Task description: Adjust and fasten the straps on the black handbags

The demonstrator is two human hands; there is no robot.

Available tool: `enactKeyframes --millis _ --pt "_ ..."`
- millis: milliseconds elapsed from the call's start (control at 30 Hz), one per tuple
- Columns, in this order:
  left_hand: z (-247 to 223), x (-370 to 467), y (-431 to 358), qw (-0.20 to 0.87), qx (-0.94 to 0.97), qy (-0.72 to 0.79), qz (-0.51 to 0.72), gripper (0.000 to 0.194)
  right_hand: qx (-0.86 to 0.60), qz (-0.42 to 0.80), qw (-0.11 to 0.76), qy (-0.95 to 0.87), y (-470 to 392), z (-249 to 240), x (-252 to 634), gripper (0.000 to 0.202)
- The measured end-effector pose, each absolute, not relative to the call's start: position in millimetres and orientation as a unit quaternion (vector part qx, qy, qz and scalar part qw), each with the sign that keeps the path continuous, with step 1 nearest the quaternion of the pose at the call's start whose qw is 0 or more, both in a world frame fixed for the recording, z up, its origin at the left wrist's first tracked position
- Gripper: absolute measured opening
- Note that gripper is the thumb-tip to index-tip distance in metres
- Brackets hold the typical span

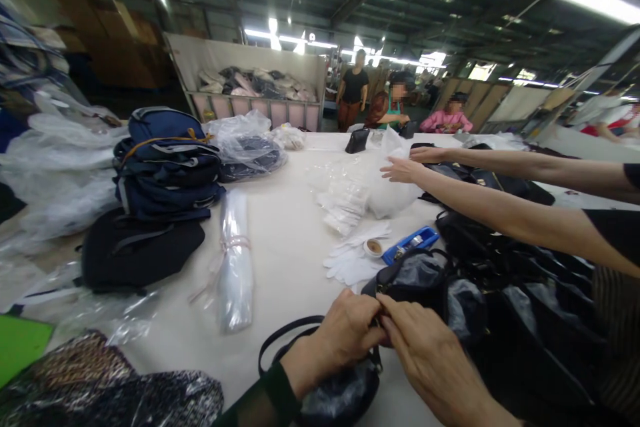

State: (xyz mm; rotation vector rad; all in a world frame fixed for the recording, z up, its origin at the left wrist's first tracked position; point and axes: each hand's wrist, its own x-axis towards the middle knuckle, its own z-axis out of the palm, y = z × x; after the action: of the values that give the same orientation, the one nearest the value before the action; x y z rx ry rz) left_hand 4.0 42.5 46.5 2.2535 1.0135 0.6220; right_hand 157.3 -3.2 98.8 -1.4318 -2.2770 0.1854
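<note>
A small black handbag (343, 397) with clear plastic on it lies at the table's near edge, its strap looping out to the left. My left hand (350, 330) is closed over the bag's upper part. Against it, fingertips meeting, my right hand (427, 347) is pinched at the same spot. The exact part between the fingers is hidden, though a dark bit of the bag and a metal ring show just below. Right beside my hands are more black handbags (465, 307), some with clear plastic on them.
A co-worker's arms (470, 187) reach in from the right to a white plastic bag (393, 187). White gloves (355, 257), a tape roll (373, 248) and a blue tray (411, 243) lie ahead. Leftward are a rolled plastic bundle (236, 267) and navy backpacks (167, 167).
</note>
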Motion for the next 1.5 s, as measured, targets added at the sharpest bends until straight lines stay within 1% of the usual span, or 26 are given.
enactKeyframes --millis 100,133,200,267,300,433,500,600,767,867,1067,1133,1233,1300,1433,1500 --pt "42 -8 42 0.391 0.790 0.403 0.245 0.038 -0.582 0.183 0.204 -0.766 -2 69 146 0.033" --pt "40 -12 41 0.416 0.777 0.405 0.243 0.038 -0.590 0.236 0.205 -0.744 -2 63 145 0.033" --pt "36 -18 40 0.435 0.761 0.418 0.239 0.032 -0.597 0.340 0.224 -0.692 -3 56 144 0.030" --pt "35 -21 39 0.438 0.749 0.432 0.248 0.026 -0.589 0.427 0.264 -0.633 -3 55 143 0.030" --pt "35 -22 39 0.452 0.742 0.424 0.257 0.026 -0.584 0.462 0.288 -0.602 -3 56 143 0.031" --pt "33 -26 43 0.532 0.708 0.345 0.311 0.041 -0.568 0.569 0.415 -0.426 0 64 146 0.034" --pt "31 -28 45 0.518 0.722 0.331 0.317 0.040 -0.548 0.607 0.456 -0.351 2 68 148 0.033" --pt "28 -29 46 0.475 0.751 0.347 0.300 0.031 -0.520 0.634 0.486 -0.303 6 73 151 0.028" --pt "34 -24 40 0.465 0.730 0.396 0.306 0.033 -0.502 0.653 0.500 -0.267 9 74 150 0.024" --pt "40 -23 39 0.451 0.713 0.424 0.328 0.022 -0.499 0.657 0.502 -0.259 9 74 149 0.023" --pt "37 -36 42 0.510 0.700 0.397 0.304 0.013 -0.501 0.655 0.505 -0.255 9 75 149 0.024" --pt "33 -43 42 0.472 0.730 0.393 0.299 0.011 -0.505 0.652 0.506 -0.253 9 74 149 0.025" --pt "28 -54 41 0.370 0.782 0.411 0.287 0.011 -0.510 0.649 0.506 -0.251 9 73 150 0.027" --pt "26 -61 40 0.324 0.797 0.435 0.267 0.009 -0.510 0.647 0.507 -0.252 9 72 149 0.027" --pt "21 -66 38 0.294 0.816 0.442 0.228 0.006 -0.507 0.649 0.505 -0.259 10 76 146 0.028" --pt "18 -64 34 0.298 0.817 0.441 0.224 0.011 -0.504 0.648 0.510 -0.256 12 79 144 0.028"
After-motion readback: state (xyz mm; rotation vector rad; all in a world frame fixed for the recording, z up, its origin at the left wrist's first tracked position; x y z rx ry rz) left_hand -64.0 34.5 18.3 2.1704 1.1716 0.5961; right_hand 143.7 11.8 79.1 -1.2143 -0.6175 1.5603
